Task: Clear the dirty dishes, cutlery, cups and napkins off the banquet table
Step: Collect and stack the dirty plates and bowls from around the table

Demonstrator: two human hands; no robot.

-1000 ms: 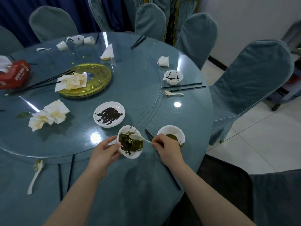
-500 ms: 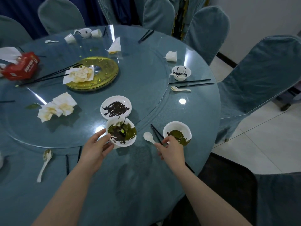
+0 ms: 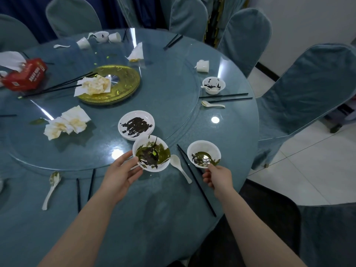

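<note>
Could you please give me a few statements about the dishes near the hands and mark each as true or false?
1. The left hand holds the bowl of green leftovers. True.
2. The white spoon lies inside that bowl. False: it lies on the table between the two near bowls.
3. The right hand touches the rim of the right bowl. True.
4. The red tissue box sits at the table's right edge. False: it is far left.
5. The saucer is clean. False: dark sauce smears it.
</note>
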